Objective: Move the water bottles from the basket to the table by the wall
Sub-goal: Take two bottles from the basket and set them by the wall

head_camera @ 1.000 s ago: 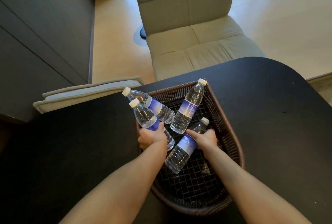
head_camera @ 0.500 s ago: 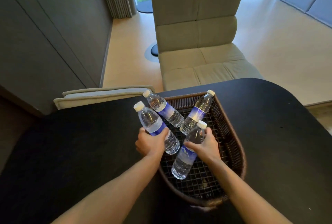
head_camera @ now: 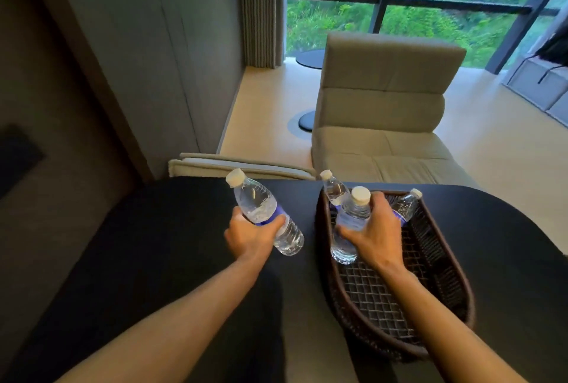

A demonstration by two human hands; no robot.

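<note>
Two filled water bottles, each held at its blue label band. The left hand has its fingers clamped round one bottle, tilted, cap toward 11 o'clock, over the dark tabletop outside the basket. The right hand grips a second bottle above the wicker basket. Thin clear plastic, probably moderately heavy and smooth (the mid-body grip suits this). Two more bottles lean at the basket's 12 o'clock end.

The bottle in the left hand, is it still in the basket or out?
Out. The left hand holds its bottle over the black table, left of the basket rim.
</note>
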